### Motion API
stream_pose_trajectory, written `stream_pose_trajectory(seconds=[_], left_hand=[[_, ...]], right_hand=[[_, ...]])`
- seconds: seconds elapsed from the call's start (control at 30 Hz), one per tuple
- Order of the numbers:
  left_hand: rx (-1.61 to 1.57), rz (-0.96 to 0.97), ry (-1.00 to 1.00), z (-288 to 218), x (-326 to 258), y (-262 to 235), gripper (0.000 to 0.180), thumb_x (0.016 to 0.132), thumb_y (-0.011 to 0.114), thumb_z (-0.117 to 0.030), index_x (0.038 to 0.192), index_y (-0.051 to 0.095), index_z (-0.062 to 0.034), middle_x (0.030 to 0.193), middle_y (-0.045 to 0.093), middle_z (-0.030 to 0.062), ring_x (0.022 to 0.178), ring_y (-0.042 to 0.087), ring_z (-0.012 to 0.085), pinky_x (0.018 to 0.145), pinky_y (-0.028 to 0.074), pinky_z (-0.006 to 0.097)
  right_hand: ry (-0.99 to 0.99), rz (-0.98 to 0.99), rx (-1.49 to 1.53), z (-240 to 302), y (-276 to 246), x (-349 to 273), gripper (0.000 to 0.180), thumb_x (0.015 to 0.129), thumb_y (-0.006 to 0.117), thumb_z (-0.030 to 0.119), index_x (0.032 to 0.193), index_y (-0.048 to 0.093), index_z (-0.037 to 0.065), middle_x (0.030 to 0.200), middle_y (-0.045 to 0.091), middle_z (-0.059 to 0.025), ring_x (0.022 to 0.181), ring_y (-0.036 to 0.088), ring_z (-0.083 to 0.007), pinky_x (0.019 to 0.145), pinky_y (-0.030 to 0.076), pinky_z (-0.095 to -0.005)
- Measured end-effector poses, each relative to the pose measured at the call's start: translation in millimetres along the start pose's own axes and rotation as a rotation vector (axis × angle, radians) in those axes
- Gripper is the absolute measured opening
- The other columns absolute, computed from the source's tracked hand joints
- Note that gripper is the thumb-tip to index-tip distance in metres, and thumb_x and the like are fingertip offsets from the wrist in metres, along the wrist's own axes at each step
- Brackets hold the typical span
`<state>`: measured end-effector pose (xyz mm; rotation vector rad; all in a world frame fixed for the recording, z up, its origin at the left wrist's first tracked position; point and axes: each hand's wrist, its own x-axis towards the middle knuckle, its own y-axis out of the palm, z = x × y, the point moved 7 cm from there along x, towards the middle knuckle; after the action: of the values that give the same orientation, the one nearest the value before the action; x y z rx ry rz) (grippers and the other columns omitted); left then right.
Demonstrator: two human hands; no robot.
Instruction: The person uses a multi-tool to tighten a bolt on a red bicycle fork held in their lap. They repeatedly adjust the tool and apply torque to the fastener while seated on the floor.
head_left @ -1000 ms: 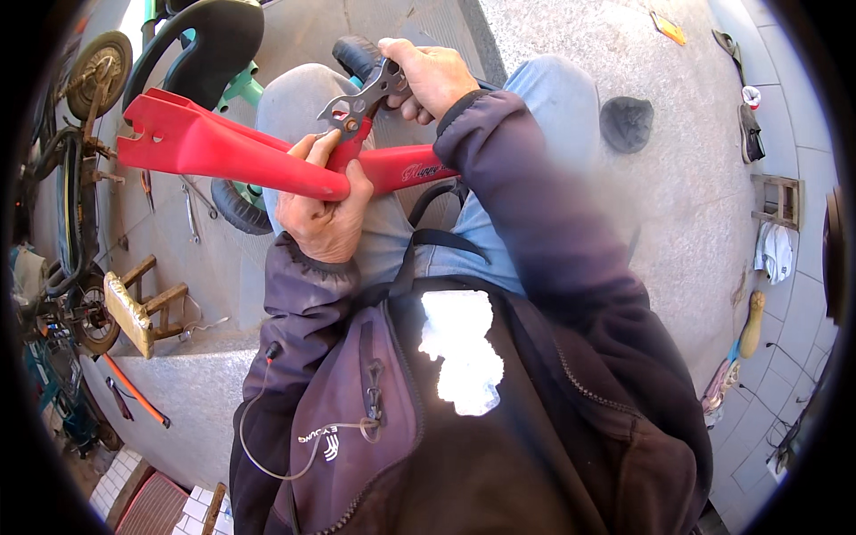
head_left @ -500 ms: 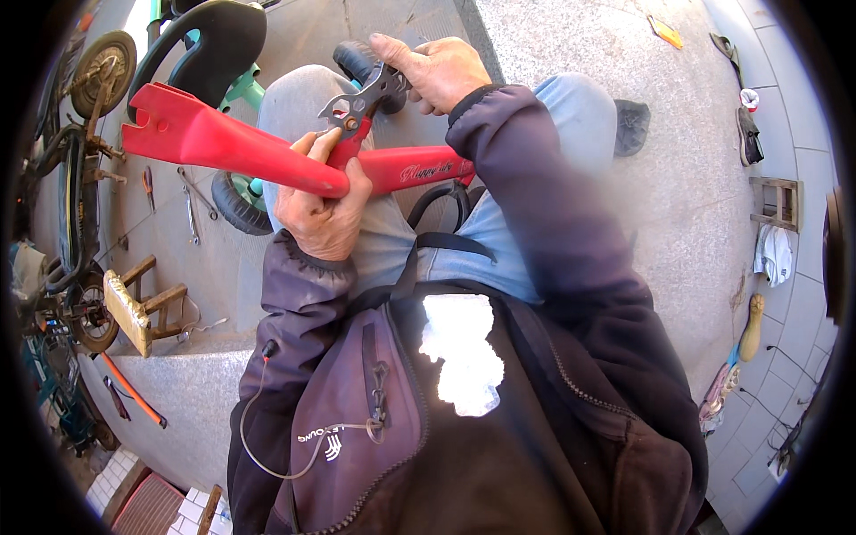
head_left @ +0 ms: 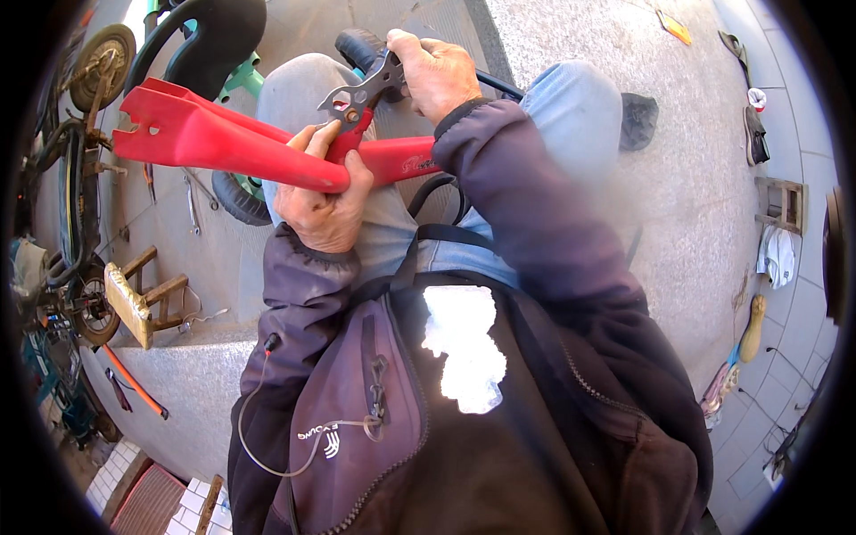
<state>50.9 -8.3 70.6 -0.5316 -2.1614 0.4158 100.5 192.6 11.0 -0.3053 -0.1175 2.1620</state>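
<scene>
A red kid's bike frame [head_left: 214, 147] lies across my thighs, its forked, notched end pointing left. My left hand [head_left: 323, 201] wraps around it at the joint, thumb and fingers near a short red tube that rises there. At the top of that tube, a dark flat wrench [head_left: 367, 93] with holes in its head sits at a bolt; my left fingertips touch its lower end. My right hand [head_left: 439, 78] is closed around the wrench's far end, thumb on top. My right sleeve covers the frame's right end.
A black seat [head_left: 218, 49] and teal frame parts with wheels lie ahead on the left. Loose hand tools [head_left: 193, 205] are on the floor beside a small stool [head_left: 129, 303]. Bicycles [head_left: 76, 196] line the left. Shoes [head_left: 756, 135] and a wooden stool [head_left: 782, 205] stand right.
My right hand has shifted slightly right with the wrench's far end. The red frame has moved a little left, and my right sleeve covers more of it.
</scene>
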Motion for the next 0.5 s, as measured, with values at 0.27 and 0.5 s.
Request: stream_pose_trajectory(seconds=[0.27, 0.5], left_hand=[[-0.048, 0.021, -0.037, 4.9, -4.1, 0.4, 0.037, 0.071, 0.069, -0.001, 0.108, 0.065, -0.0008, 0.104, 0.061, 0.0167, 0.085, 0.062, 0.0269, 0.078, 0.051, 0.035], [-0.106, 0.063, -0.086, 7.0, -1.9, 3.7, 0.039, 0.075, 0.068, 0.001, 0.113, 0.062, 0.0009, 0.110, 0.059, 0.0148, 0.093, 0.061, 0.0224, 0.084, 0.050, 0.033]], right_hand=[[0.036, -0.008, 0.165, -7.9, 7.1, -7.8, 0.042, 0.084, 0.058, 0.043, 0.075, 0.063, 0.003, 0.055, 0.050, -0.0026, 0.043, 0.042, -0.0101, 0.039, 0.034, -0.0279], [0.158, 0.072, 0.272, -3.0, 8.2, -12.6, 0.044, 0.085, 0.058, 0.045, 0.076, 0.062, 0.003, 0.060, 0.055, -0.0049, 0.045, 0.047, -0.0106, 0.041, 0.038, -0.0274]])
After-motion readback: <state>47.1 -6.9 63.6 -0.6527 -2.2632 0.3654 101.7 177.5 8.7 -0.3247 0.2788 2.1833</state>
